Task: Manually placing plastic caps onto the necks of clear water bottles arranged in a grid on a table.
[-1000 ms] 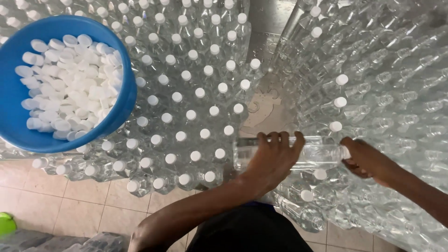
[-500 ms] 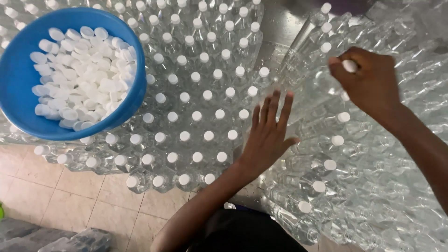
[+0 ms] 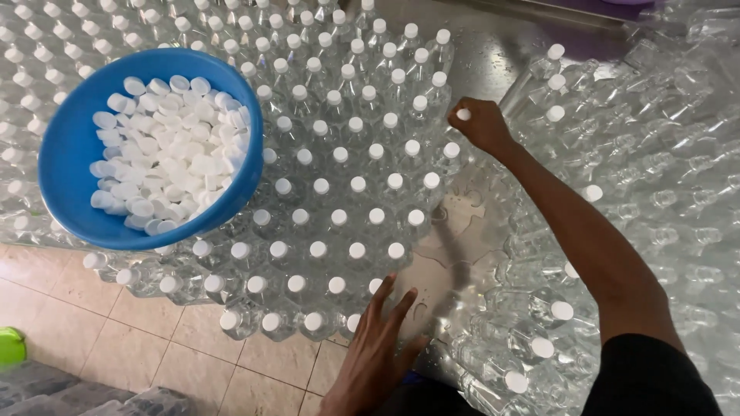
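Head view, right hand (image 3: 479, 123) grasping capped bottle (image 3: 463, 115), left hand (image 3: 378, 350) released, blue bowl (image 3: 73, 146) nearby

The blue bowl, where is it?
In the head view the blue bowl sits upper left, on the capped bottles, holding white caps.

The scene is bright and evenly lit, with soft daylight that seems to come from the upper side. The metal surface (image 3: 493, 54) reflects a pale sheen, and the clear bottles (image 3: 339, 169) sparkle with many small highlights. Shadows are weak; a faint one lies under the right hand (image 3: 479, 123). The white caps (image 3: 166, 154) in the blue bowl (image 3: 69, 154) look nearly overexposed. Focus is fairly sharp in the middle, while the edges bend outward and soften slightly.
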